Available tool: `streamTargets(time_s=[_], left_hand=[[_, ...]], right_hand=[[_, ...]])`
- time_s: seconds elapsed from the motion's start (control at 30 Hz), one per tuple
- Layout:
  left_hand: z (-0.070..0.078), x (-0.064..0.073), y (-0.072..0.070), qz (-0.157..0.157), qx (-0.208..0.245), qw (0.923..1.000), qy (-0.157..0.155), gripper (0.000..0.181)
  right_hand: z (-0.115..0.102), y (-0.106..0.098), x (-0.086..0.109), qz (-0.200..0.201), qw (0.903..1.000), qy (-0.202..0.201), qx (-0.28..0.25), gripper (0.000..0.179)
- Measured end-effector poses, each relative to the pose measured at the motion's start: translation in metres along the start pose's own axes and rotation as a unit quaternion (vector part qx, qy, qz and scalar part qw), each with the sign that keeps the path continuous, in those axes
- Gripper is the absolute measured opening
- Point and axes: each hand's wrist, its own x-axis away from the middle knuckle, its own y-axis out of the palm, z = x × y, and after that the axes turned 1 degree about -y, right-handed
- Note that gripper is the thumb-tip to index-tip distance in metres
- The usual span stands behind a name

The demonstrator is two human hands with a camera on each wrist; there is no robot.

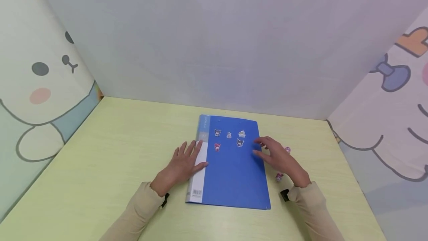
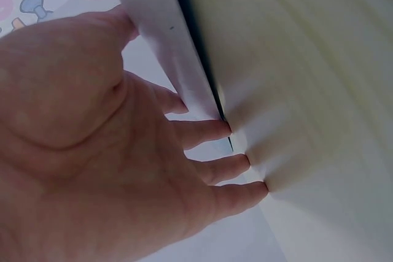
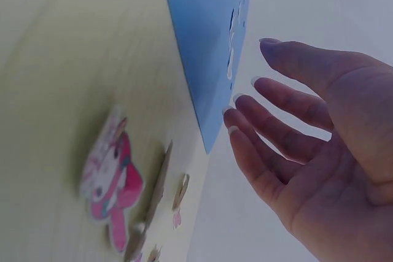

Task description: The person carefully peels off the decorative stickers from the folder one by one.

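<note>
A blue folder (image 1: 235,174) lies closed on the table, its white-labelled spine (image 1: 199,166) to the left. Several small cartoon stickers (image 1: 239,143) are on the upper half of its cover. My left hand (image 1: 182,163) rests spread along the spine, thumb reaching onto the cover; in the left wrist view its fingertips (image 2: 261,188) touch the tabletop beside the folder. Over the folder's right edge hovers my right hand (image 1: 277,154), thumb and fingers apart and loosely bent. Nothing shows between them in the right wrist view, where the hand (image 3: 307,133) is above the blue cover (image 3: 206,41).
Loose stickers lie on the table right of the folder, among them a pink-hooded character (image 3: 116,182) near my right forearm. The pale wooden table (image 1: 133,133) meets a plain backdrop (image 1: 214,47) behind, with cartoon-printed cloth (image 1: 378,122) at both sides.
</note>
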Motion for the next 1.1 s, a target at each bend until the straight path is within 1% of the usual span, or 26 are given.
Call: streamTargets(time_s=[0.3,0.47,0.6,0.77,0.97,1.1], left_hand=[[0.002,-0.002,0.000,-0.001,-0.008,1.0000,-0.001,0.077],[0.001,-0.003,0.000,0.000,-0.009,1.0000,-0.002,0.077],[0.001,-0.003,0.000,0.000,-0.009,0.9999,-0.006,0.077],[0.001,-0.003,0.000,-0.002,-0.007,1.0000,-0.006,0.078],[0.001,-0.004,0.001,-0.006,-0.012,0.9999,-0.007,0.078],[0.001,-0.004,0.000,-0.007,-0.014,0.9999,-0.007,0.078]], right_hand=[[0.000,0.002,-0.011,0.003,1.0000,0.000,-0.002,0.035],[0.000,0.006,-0.019,0.006,0.9998,-0.019,0.007,0.033],[-0.001,0.011,-0.027,0.002,0.9996,-0.027,0.001,0.033],[-0.003,0.016,-0.033,-0.001,0.9997,-0.026,-0.004,0.033],[-0.006,0.021,-0.035,-0.007,0.9999,-0.007,0.007,0.034],[-0.008,0.024,-0.038,-0.011,0.9998,-0.010,0.014,0.033]])
